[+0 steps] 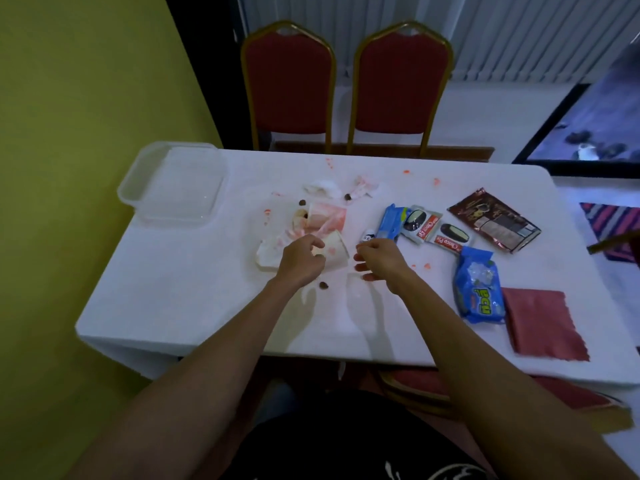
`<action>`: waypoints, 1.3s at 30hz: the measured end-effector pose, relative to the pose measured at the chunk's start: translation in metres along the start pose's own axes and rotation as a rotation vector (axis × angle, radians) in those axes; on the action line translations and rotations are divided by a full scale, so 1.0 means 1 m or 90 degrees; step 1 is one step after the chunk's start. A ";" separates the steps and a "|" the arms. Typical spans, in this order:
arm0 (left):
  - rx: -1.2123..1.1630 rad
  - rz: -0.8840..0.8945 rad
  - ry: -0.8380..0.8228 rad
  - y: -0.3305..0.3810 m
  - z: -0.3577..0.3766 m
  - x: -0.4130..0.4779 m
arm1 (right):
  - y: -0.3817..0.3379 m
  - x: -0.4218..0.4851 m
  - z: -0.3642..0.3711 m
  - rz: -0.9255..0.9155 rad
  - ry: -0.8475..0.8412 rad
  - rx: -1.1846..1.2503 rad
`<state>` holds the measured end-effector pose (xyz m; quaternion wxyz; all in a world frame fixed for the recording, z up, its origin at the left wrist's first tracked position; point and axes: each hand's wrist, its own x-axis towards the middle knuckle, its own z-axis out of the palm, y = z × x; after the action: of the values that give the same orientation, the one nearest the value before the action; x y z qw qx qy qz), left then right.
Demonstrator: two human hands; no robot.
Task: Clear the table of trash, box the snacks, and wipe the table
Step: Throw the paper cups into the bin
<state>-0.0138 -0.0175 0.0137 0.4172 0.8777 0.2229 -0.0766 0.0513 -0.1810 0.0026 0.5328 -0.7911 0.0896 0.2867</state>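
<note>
Black garment (346,445) at bottom centre, nearest the lens. Two bare forearms (214,358) run up from it to mid-frame.

White desk (180,306) fills the middle of the frame, its top spotted with red smears (437,181).
Two red chairs (289,84) with gold frames stand at top centre, behind the desk's upper edge.
Clear plastic container (173,188) sits at the upper left of the desk.
Red cloth (543,323) lies flat at lower right, just beside a blue biscuit packet (479,289).
Brown foil pouch (495,220) lies above those, at right of centre.
Two Choco Pie packets (420,221) lie between the pouch and a blue wrapper (391,220).

Left hand (301,261), at centre: thumb and curled fingers grip the base end of a paper cup (336,251). The cup lies on its side with its rim toward the right.
Right hand (381,261) is near the cup's rim and apart from it. Its fingers are loosely curled with nothing in them.
A stained cup (327,216) lies on its side above the left hand, among crumpled stained tissues (273,249).
Further tissue wads (322,188) lie above that.
A small black-and-white item (367,235) sits above the right thumb, too small to tell what it is.
Brown crumbs (323,285) are scattered below and above the cups.
</note>
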 end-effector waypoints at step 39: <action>0.244 0.030 -0.109 -0.051 -0.040 0.083 | -0.059 0.127 0.047 -0.096 -0.043 -0.492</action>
<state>0.0349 0.0687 -0.0227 0.2616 0.9364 0.1470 -0.1821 0.1647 -0.0936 -0.0333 0.2184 -0.9277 -0.1012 0.2853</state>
